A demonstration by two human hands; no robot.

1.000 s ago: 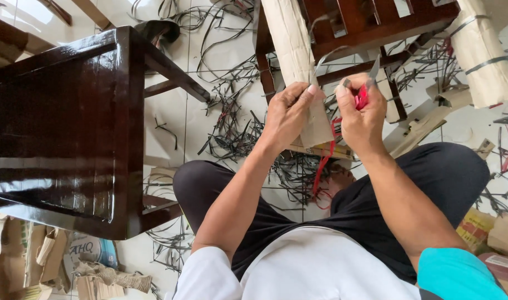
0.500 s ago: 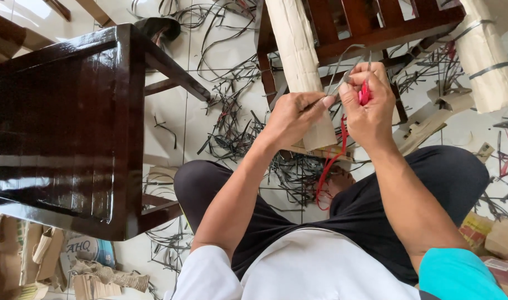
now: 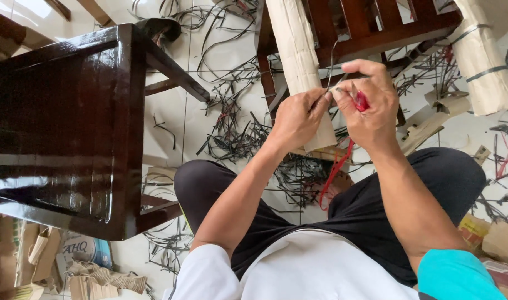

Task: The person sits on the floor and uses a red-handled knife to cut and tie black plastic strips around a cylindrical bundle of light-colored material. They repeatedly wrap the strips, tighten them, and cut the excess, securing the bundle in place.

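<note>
Fingertips of the left hand (image 3: 296, 118) are pinched on a thin dark strap (image 3: 333, 61) against the paper-wrapped chair leg (image 3: 298, 61). A red-handled tool (image 3: 360, 101) is gripped in the closed right hand (image 3: 370, 105), just beside it.

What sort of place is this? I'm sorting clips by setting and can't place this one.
Probably a furniture workshop or packing area: a glossy dark wooden chair, chair legs wrapped in cardboard, and cut strapping scraps littering the tiled floor, where the person sits working.
</note>
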